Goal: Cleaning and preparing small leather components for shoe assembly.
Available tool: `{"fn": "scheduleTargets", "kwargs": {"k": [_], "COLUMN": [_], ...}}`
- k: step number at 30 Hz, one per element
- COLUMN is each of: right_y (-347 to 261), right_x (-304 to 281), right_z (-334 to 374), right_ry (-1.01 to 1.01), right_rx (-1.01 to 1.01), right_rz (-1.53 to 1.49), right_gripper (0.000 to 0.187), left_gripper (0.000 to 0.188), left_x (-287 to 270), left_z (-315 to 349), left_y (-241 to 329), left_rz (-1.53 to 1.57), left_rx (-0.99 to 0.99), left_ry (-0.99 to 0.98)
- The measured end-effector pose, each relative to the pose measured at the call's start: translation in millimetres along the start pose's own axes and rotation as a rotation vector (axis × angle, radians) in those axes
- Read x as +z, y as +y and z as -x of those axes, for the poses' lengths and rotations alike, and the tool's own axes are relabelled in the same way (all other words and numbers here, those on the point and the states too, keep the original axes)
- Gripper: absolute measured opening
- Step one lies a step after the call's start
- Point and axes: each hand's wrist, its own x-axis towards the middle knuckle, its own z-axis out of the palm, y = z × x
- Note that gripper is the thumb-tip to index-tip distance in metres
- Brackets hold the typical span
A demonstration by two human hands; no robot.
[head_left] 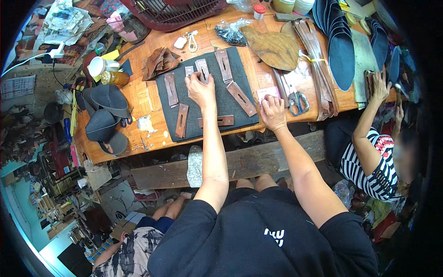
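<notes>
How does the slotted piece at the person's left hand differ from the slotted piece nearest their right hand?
The first piece is partly covered by the left hand; the second piece has no hand on it. The first piece stands nearly straight up the picture, while the second piece slants down to the right. The first piece looks paler; the second piece, deeper brown. Both have a slot and lie on the dark mat.

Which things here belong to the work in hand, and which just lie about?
Likely in use: slotted brown strips, one at the left hand; dark mat; pinkish piece by the right hand.

Probably idle: white cup; amber jar; red-lidded pot.
</notes>
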Motion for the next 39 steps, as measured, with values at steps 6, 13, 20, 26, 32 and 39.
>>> {"fn": "scheduleTargets", "kwargs": {"k": [6,13,20,26,32,39], "right_y": [0.7,-1.8,2.2,-1.8,-2.2,0.8], "right_x": [-0.2,-2.5,-0.9,-3.0,-2.3,-1.8], "right_z": [0.6,-1.3,0.5,-2.1,-2.9,-0.7], "right_ry": [0.008,0.004,0.011,0.027,-0.001,-0.01], "right_rx": [0.003,0.004,0.006,-0.004,-0.001,0.01], "right_rz": [0.004,-0.014,-0.017,-0.014,-0.018,-0.009], "right_gripper": [0.023,0.024,0.026,0.025,0.024,0.024], "left_gripper": [0.036,0.037,0.04,0.044,0.056,0.047], "left_x": [1.7,5.0,-3.7,12.4,40.2,51.5], "left_z": [-0.4,-0.2,3.7,-3.4,-9.3,-17.2], "left_y": [1.0,-1.4,14.0,29.6,55.0,56.3], "left_rz": [0.071,0.047,-0.065,0.164,-0.062,0.024], "left_rx": [-0.02,-0.002,0.162,0.129,0.05,-0.083], "left_ry": [-0.057,-0.043,0.106,-0.104,-0.216,-0.329]}}
